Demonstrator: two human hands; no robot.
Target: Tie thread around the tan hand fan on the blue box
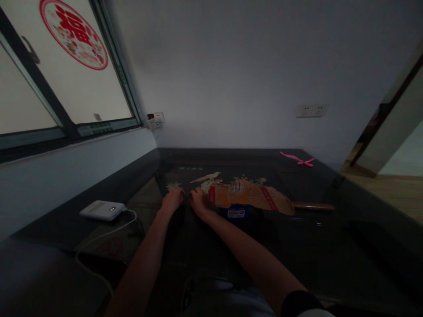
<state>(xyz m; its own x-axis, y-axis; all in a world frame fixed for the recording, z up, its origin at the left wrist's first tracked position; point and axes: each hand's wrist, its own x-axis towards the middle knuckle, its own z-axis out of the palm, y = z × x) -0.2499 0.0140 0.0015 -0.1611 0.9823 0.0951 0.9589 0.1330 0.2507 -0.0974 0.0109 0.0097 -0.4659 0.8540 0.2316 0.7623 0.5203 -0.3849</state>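
Both hands rest side by side on the dark glossy table (313, 246), a small gap between them. My left hand (173, 200) has its fingers curled; whether anything small is in them is too dark to tell. My right hand (199, 202) is also curled, its fingertips near the table surface, contents hidden. Just right of it lies a tan patterned piece with red bands (251, 197), with a wooden handle (313, 206) sticking out at its right end. A blue packet with a white label (235, 212) sits at its near edge.
A white power bank (102, 210) with a white cable lies at the left. A pink ribbon (300, 160) is near the table's back right. The wall borders the far edge, below a socket (312, 111).
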